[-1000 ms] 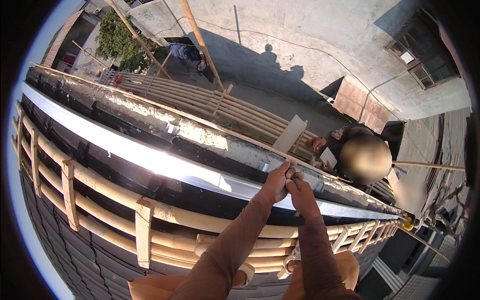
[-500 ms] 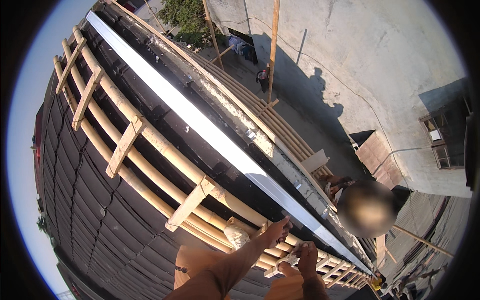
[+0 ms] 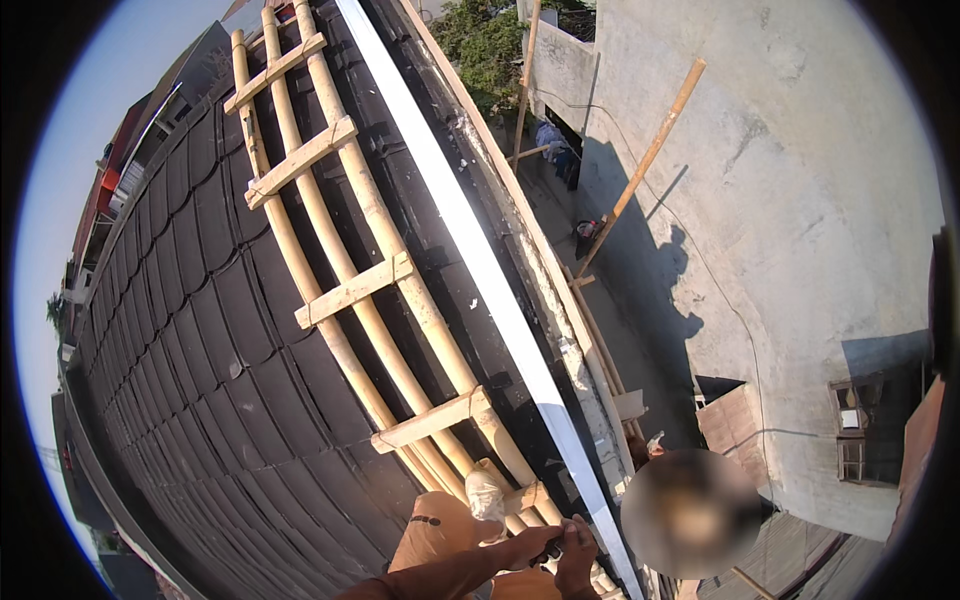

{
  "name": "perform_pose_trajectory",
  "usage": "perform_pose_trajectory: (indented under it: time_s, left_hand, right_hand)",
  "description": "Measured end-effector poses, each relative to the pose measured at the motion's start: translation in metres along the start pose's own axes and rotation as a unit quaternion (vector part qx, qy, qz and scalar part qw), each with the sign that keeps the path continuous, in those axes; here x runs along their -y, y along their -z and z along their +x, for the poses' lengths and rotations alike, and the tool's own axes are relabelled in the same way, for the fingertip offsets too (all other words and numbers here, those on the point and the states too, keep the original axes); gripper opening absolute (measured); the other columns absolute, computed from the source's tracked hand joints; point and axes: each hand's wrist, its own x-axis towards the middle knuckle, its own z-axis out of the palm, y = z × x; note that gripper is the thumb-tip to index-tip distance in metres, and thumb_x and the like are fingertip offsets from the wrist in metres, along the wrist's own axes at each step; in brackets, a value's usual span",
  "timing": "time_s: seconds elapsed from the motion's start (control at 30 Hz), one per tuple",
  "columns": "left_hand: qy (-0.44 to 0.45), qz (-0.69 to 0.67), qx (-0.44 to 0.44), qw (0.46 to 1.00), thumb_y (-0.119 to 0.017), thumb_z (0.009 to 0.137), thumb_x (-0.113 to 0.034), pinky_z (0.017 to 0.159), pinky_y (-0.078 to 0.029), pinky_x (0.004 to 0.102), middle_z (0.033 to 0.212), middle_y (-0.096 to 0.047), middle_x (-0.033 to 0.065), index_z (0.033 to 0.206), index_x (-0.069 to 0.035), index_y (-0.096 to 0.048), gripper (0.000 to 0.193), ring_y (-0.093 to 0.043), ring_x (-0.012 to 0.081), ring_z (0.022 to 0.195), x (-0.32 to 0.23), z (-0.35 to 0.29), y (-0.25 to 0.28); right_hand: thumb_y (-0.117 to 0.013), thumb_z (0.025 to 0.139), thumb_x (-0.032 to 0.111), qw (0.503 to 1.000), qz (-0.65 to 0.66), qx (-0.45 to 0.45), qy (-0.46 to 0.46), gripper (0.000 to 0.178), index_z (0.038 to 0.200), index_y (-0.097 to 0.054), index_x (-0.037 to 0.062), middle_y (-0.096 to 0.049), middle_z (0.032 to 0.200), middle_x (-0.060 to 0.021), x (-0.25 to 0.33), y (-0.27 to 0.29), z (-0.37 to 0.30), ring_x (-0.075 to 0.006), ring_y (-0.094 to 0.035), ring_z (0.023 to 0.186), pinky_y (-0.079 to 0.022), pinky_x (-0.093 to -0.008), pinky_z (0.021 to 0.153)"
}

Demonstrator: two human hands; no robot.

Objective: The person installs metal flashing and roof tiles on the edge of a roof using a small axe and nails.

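My left hand (image 3: 538, 546) and my right hand (image 3: 576, 548) are close together, low in view above the bamboo poles. Both look closed, with bent fingers. A small dark thing (image 3: 549, 555) shows between them, too small to name. Beneath lies a bamboo ladder (image 3: 375, 370), its poles joined by flat wooden crosspieces. One of my feet, in a pale shoe (image 3: 486, 497), rests on the poles next to my bent knee (image 3: 430, 530). To the right of my hands runs a long shiny metal strip (image 3: 478, 245), apart from them.
Dark roof tiles (image 3: 225, 350) slope away left. Right of the strip is a rough concrete edge (image 3: 545, 310) with a wooden board. Beyond it, a drop leads to a grey wall (image 3: 780, 200). A co-worker (image 3: 655, 445) is just past the edge. A bamboo post (image 3: 645, 165) stands behind.
My view has turned, so the ladder and strip stand steeper. My hands, apart before, have come together. The co-worker appears lower in view, with a hand raised near the edge.
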Motion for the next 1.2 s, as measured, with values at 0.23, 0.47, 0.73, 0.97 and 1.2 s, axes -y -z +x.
perform_pose_trajectory:
  time_s: [0.23, 0.47, 0.73, 0.97, 1.2]
  left_hand:
    - [-0.098, -0.055, 0.008, 0.994, -0.047, 0.106, -0.044, 0.056, -0.034, 0.0242, 0.078, -0.048, -0.0056, 0.114, -0.01, -0.064, 0.039, -0.041, 0.0064, 0.065, -0.033, -0.045, 0.02]
    - [-0.246, -0.089, -0.126, 0.957, -0.056, 0.105, -0.039, 0.054, -0.031, 0.024, 0.077, -0.046, -0.0073, 0.124, -0.007, -0.061, 0.038, -0.038, 0.0062, 0.061, -0.094, -0.133, 0.127]
    - [-0.29, -0.173, -0.306, 0.89, -0.057, 0.102, -0.03, 0.054, -0.033, 0.0245, 0.076, -0.05, -0.0058, 0.112, -0.006, -0.061, 0.027, -0.04, 0.0056, 0.061, -0.106, -0.281, 0.272]
    - [-0.223, -0.25, -0.364, 0.869, -0.057, 0.1, -0.025, 0.054, -0.034, 0.0253, 0.074, -0.05, -0.0038, 0.13, -0.004, -0.061, 0.037, -0.041, 0.0079, 0.061, -0.052, -0.391, 0.269]
    - [-0.14, -0.368, -0.313, 0.865, -0.052, 0.101, -0.023, 0.049, -0.039, 0.0276, 0.071, -0.055, -0.0004, 0.111, -0.007, -0.064, 0.022, -0.047, 0.0104, 0.054, -0.006, -0.375, 0.208]
  right_hand:
    - [-0.055, 0.106, 0.025, 0.993, -0.063, 0.102, -0.012, 0.042, 0.135, -0.059, -0.0061, -0.068, 0.107, -0.0066, 0.033, -0.03, 0.023, -0.0115, -0.062, 0.089, -0.052, -0.0286, 0.081]
    - [-0.061, 0.102, 0.036, 0.96, -0.244, 0.133, 0.017, 0.038, 0.125, -0.068, 0.0059, -0.068, 0.106, -0.0001, 0.113, -0.093, 0.099, -0.0105, -0.063, 0.095, -0.05, -0.0305, 0.077]
    - [-0.071, 0.093, 0.029, 0.832, -0.464, 0.231, 0.197, 0.04, 0.117, -0.071, -0.0031, -0.075, 0.107, -0.0191, 0.225, -0.168, 0.12, -0.0281, -0.072, 0.101, -0.055, -0.0375, 0.088]
    - [-0.071, 0.091, 0.025, 0.871, -0.468, 0.122, 0.081, 0.037, 0.115, -0.071, -0.0029, -0.074, 0.1, -0.0167, 0.234, -0.109, 0.093, -0.0241, -0.071, 0.091, -0.055, -0.0379, 0.083]
    - [-0.057, 0.096, 0.03, 0.4, -0.847, 0.326, 0.13, 0.022, 0.101, -0.071, 0.0133, -0.074, 0.097, -0.0121, 0.137, 0.078, 0.028, -0.0356, -0.072, 0.091, -0.056, -0.0492, 0.081]
